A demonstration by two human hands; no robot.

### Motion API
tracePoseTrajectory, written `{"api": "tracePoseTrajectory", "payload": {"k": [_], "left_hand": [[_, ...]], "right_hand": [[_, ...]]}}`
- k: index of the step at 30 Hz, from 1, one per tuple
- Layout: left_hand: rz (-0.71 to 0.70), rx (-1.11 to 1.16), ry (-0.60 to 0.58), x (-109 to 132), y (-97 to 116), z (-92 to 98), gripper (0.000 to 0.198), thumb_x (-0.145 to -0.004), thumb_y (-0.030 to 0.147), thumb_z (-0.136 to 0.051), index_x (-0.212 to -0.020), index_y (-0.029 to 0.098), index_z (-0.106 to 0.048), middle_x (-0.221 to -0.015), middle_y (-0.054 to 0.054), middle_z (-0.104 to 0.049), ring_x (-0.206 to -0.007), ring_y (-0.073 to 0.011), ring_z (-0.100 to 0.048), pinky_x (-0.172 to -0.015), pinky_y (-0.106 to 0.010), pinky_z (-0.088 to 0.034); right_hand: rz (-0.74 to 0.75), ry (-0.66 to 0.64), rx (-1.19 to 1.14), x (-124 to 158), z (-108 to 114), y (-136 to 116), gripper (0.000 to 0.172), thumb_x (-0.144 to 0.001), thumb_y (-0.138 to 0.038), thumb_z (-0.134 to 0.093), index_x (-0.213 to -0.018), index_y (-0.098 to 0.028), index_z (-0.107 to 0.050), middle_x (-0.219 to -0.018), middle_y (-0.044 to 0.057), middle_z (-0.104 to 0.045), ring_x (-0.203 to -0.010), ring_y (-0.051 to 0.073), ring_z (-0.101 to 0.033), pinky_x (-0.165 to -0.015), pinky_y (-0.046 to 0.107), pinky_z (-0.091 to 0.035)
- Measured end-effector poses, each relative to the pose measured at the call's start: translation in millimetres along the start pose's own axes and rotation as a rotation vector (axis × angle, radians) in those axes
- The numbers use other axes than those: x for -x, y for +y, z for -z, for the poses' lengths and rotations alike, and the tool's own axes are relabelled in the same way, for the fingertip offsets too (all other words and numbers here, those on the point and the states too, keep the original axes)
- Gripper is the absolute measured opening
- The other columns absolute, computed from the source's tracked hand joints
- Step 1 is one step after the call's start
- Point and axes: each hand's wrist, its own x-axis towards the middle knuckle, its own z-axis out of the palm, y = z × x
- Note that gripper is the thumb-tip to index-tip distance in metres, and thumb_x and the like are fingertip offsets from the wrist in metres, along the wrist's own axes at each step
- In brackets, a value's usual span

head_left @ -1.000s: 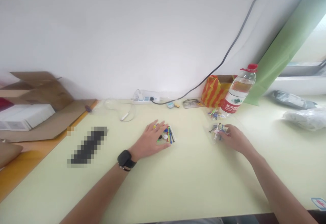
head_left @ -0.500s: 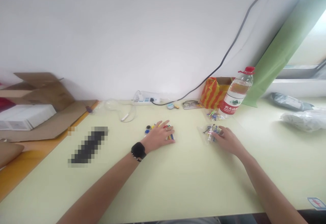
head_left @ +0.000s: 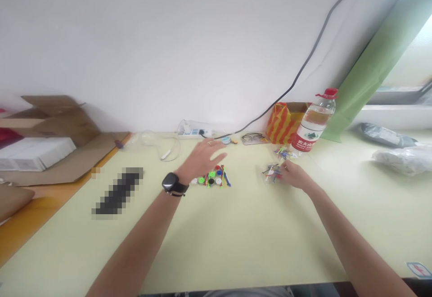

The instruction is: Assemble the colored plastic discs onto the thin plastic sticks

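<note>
My left hand is raised over a cluster of small colourful plastic pieces, its fingers stretched out and holding nothing. Round discs in green, white, black, red and blue make up part of the cluster, with thin coloured sticks beside them. At the right, the fingers of my right hand are closed on the edge of a small clear plastic bag. Dark, white, red and blue stick-like pieces show inside it. Another clear bag of colourful pieces lies just behind, near the bottle.
A large water bottle and a red-yellow striped bag stand at the back right. Along the wall lies a power strip with a dark cable. Cardboard is at the left; plastic packages lie far right.
My left hand has lifted off the coloured pieces and moved up and left, uncovering discs and sticks. My right hand has shifted slightly left and away from me with the bag.
</note>
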Motion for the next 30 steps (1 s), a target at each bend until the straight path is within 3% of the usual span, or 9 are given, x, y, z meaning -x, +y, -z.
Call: {"api": "tracePoseTrajectory", "payload": {"k": [2, 5, 9, 11, 16, 21, 25, 30], "left_hand": [[0.072, 0.072, 0.009, -13.4, -3.7, 14.5, 0.045, -0.105, 0.052, -0.043, -0.137, 0.028, -0.064, -0.143, -0.004, -0.063, -0.135, -0.0264, -0.054, -0.119, -0.044, -0.037], [0.16, 0.171, -0.068, -25.7, -6.6, 23.7, 0.048, -0.103, 0.057, -0.042, -0.135, 0.031, -0.065, -0.145, -0.002, -0.062, -0.132, -0.026, -0.057, -0.112, -0.039, -0.045], [0.206, 0.187, -0.197, -25.9, -12.1, 5.4, 0.045, -0.097, 0.057, -0.051, -0.127, 0.029, -0.07, -0.137, -0.004, -0.068, -0.121, -0.0267, -0.064, -0.103, -0.036, -0.05], [0.237, 0.143, -0.248, -22.1, -17.7, -10.5, 0.042, -0.09, 0.054, -0.062, -0.12, 0.026, -0.073, -0.13, -0.006, -0.071, -0.118, -0.0286, -0.066, -0.1, -0.037, -0.051], [0.275, 0.037, -0.406, -16.6, -33.0, -38.0, 0.033, -0.079, 0.048, -0.071, -0.098, 0.021, -0.078, -0.108, -0.01, -0.076, -0.101, -0.0303, -0.07, -0.086, -0.037, -0.054], [0.252, 0.082, -0.429, -17.7, -38.8, -43.4, 0.03, -0.071, 0.051, -0.078, -0.08, 0.022, -0.077, -0.093, -0.009, -0.076, -0.079, -0.0261, -0.07, -0.071, -0.033, -0.051], [0.241, 0.111, -0.468, -15.7, -36.8, -39.9, 0.03, -0.072, 0.05, -0.077, -0.083, 0.022, -0.078, -0.094, -0.008, -0.076, -0.077, -0.0247, -0.069, -0.067, -0.031, -0.049], [0.175, 0.103, -0.404, -17.6, -27.5, -38.1, 0.041, -0.081, 0.053, -0.071, -0.109, 0.023, -0.076, -0.106, -0.008, -0.075, -0.102, -0.0287, -0.068, -0.084, -0.035, -0.051]], "right_hand": [[0.053, -0.019, 0.008, -12.5, 9.7, -15.9, 0.018, -0.097, -0.019, -0.043, -0.095, -0.019, -0.061, -0.107, 0.012, -0.074, -0.097, 0.022, -0.069, -0.076, 0.027, -0.047], [0.083, -0.024, 0.045, -31.8, 25.0, -40.1, 0.017, -0.097, -0.023, -0.049, -0.095, -0.016, -0.064, -0.108, 0.015, -0.073, -0.099, 0.024, -0.068, -0.078, 0.029, -0.047], [0.066, -0.105, 0.095, -47.7, 34.8, -63.5, 0.039, -0.096, -0.055, -0.055, -0.094, -0.017, -0.066, -0.093, 0.012, -0.073, -0.082, 0.025, -0.069, -0.073, 0.032, -0.048], [0.091, -0.169, 0.115, -50.5, 33.1, -70.3, 0.042, -0.09, -0.06, -0.062, -0.092, -0.018, -0.068, -0.09, 0.009, -0.073, -0.08, 0.023, -0.069, -0.071, 0.031, -0.048], [0.184, -0.279, 0.151, -54.0, 23.2, -75.5, 0.02, -0.084, -0.037, -0.069, -0.081, -0.018, -0.066, -0.083, 0.005, -0.073, -0.076, 0.02, -0.067, -0.061, 0.027, -0.042], [0.205, -0.228, 0.169, -58.9, 23.2, -68.2, 0.003, -0.083, -0.02, -0.063, -0.079, -0.019, -0.063, -0.09, 0.006, -0.072, -0.078, 0.019, -0.065, -0.06, 0.026, -0.039], [0.19, -0.154, 0.183, -58.6, 27.3, -62.5, 0.006, -0.086, -0.02, -0.057, -0.082, -0.018, -0.061, -0.092, 0.01, -0.07, -0.081, 0.022, -0.064, -0.062, 0.029, -0.039], [0.204, -0.111, 0.178, -53.2, 36.1, -60.7, 0.013, -0.093, -0.021, -0.05, -0.081, -0.019, -0.057, -0.082, 0.009, -0.067, -0.077, 0.022, -0.061, -0.06, 0.029, -0.037]]}}
